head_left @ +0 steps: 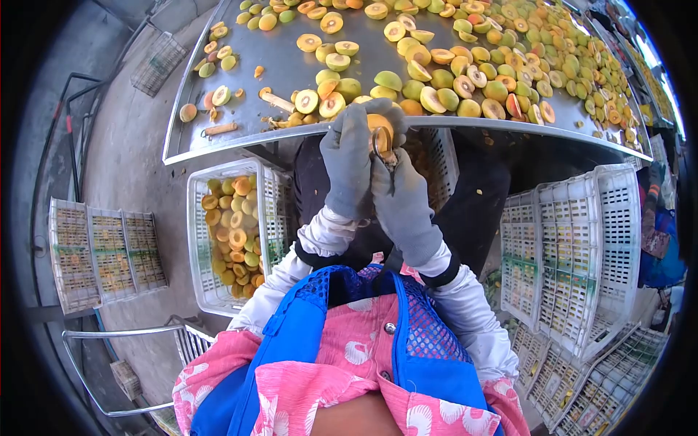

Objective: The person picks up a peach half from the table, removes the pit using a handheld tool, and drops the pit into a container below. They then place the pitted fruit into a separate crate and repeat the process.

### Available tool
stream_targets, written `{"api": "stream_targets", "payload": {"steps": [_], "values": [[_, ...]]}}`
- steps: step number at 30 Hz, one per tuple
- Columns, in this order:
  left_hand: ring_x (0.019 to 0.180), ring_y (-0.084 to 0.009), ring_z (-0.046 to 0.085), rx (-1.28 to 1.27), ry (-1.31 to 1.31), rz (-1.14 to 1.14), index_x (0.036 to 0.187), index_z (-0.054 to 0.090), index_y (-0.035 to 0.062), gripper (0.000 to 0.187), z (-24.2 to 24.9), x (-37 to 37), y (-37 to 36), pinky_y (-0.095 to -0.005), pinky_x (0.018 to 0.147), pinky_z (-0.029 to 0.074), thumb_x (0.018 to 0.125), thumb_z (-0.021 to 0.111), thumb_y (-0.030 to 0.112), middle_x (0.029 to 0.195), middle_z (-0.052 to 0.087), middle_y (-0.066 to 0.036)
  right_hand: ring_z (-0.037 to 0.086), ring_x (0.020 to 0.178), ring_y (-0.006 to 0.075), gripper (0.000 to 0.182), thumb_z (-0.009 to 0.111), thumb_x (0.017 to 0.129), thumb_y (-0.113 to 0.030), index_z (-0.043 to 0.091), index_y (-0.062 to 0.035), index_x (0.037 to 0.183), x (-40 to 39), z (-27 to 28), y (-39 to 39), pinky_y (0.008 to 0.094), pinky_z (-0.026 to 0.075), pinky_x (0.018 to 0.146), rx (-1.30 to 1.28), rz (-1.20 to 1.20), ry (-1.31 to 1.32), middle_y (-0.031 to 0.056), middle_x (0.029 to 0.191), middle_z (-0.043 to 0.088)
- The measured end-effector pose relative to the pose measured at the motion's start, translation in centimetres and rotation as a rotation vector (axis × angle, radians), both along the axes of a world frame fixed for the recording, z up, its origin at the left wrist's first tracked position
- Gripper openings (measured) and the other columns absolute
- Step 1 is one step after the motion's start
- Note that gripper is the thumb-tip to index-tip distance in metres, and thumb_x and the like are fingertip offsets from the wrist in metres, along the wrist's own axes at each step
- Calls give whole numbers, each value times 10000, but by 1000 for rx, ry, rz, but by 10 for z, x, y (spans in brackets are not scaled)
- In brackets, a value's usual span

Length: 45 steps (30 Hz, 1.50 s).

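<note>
Many fruit halves [236,236], some seemingly hollowed, fill much of the white crate [275,211] below the tabletop [269,65]'s near-left edge; many cut halves [494,91] lie on the tabletop, densest toward its right. At its near edge, the left hand [347,163] clamps a fruit half [379,123]; the right hand [407,196]'s fingers close around a curved tool [374,142] against it.

Beyond the fingers [345,139] stretches a metal table [270,62] with a raised rim. Left of them lies a scuffed grey floor [139,171], with a dark metal frame [69,123] farther out and a bent-tube metal rack [120,333] nearer the body. Bright light [652,54] enters far off, ahead and to their right.
</note>
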<state>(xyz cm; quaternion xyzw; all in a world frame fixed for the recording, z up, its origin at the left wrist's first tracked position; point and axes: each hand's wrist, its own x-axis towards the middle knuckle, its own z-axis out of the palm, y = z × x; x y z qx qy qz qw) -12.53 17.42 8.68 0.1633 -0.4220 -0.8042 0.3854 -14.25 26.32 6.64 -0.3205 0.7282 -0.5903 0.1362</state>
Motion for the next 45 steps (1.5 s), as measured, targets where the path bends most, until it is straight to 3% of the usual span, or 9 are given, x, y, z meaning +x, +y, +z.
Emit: {"api": "stream_targets", "payload": {"steps": [10, 12, 18, 30, 34, 37, 41, 43, 45], "values": [[684, -170, 646, -15, -118, -68, 1036, 650, -28, 373, -5, 2, -7, -272, 629, 550, 1017, 475, 300, 856, 683, -122, 629, 607, 285, 206, 510, 981, -205, 532, -10, 1046, -2, -2, 5, 353, 493, 576, 102, 25, 16, 154, 723, 615], [713, -192, 658, -29, -160, -120, 1048, 640, -34, 399, -4, 3, -12, -285, 642, 558, 1021, 454, 319, 882, 683, -134, 521, 467, 148, 207, 484, 999, -261, 528, -59, 984, -5, 18, 10, 289, 446, 449, 72, 203, -714, 49, 635, 546], [648, -146, 633, -184, -461, -107, 975, 653, -34, 329, 11, -1, -12, -262, 614, 548, 997, 527, 269, 796, 671, -98, 406, 395, 87, 272, 428, 1016, -371, 496, -125, 922, 2, 24, 4, 253, 343, 354, -2, 224, -835, -25, 576, 453], [698, -176, 637, -106, -239, -307, 1015, 633, -15, 407, -3, 1, -18, -293, 646, 549, 1007, 462, 355, 850, 667, -128, 206, 404, 36, 461, 372, 982, -592, 458, -155, 860, -28, 33, 24, 219, 203, 337, -14, 679, -1381, -84, 561, 267], [698, -213, 636, 352, 158, -576, 1060, 606, 1, 540, -40, -1, -26, -312, 641, 545, 1003, 400, 497, 878, 659, -132, 195, 410, 28, 464, 379, 977, -597, 448, -149, 878, -31, 6, 19, 200, 183, 336, -191, 793, -1534, -82, 581, 261], [794, -245, 633, 523, 18, -304, 1131, 567, 20, 493, -61, 7, -41, -350, 709, 562, 995, 447, 478, 984, 644, -123, 193, 421, 26, 465, 384, 972, -603, 440, -149, 886, -26, 1, 23, 197, 177, 346, -255, 828, -1554, -81, 595, 261], [813, -192, 670, -56, -352, 246, 1051, 611, 3, 320, -96, 124, -120, -363, 718, 569, 941, 614, 304, 1003, 666, -135, 194, 410, 30, 467, 368, 974, -602, 435, -154, 860, -33, -23, 35, 203, 188, 338, -215, 687, -1535, -78, 592, 271], [917, -304, 656, -894, -1254, 664, 1054, 688, -9, 282, -120, 195, -160, -376, 852, 514, 825, 703, 154, 992, 689, -156, 197, 402, 40, 471, 357, 981, -595, 443, -153, 842, -33, -31, 31, 210, 204, 336, -127, 567, -1590, -71, 583, 268], [963, -314, 640, -963, -1212, 795, 1068, 688, 5, 310, -91, 186, -160, -379, 883, 498, 798, 715, 154, 996, 689, -162, 201, 402, 41, 469, 352, 984, -591, 451, -152, 852, -33, -28, 18, 212, 209, 336, -119, 633, -1547, -69, 577, 262]]}}
